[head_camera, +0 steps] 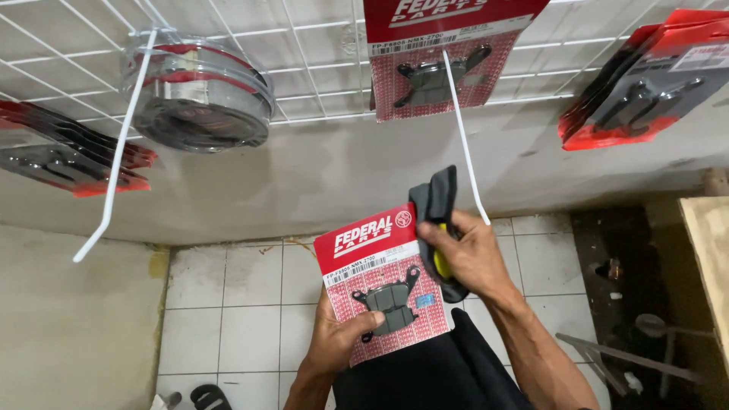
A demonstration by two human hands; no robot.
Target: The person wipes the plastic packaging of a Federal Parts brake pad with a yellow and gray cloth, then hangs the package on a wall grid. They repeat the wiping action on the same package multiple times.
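Red blister pack (383,285) in left hand (342,342); right hand (471,254) w/ black-yellow brush (439,228).

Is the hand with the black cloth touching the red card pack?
Touching. The head view shows the right hand, gripping the black cloth, with its fingertips pressed on the red pack's top right edge.

Above us a white wire grid (319,68) hangs on the wall, with long white hooks (114,152) jutting out. We see a red blister pack (437,57) at its top centre, more red packs at the right edge (645,83) and the left edge (68,156), and a clear round case (201,95) between. Below, white floor tiles (228,319) meet a wooden board (710,243) at the right.
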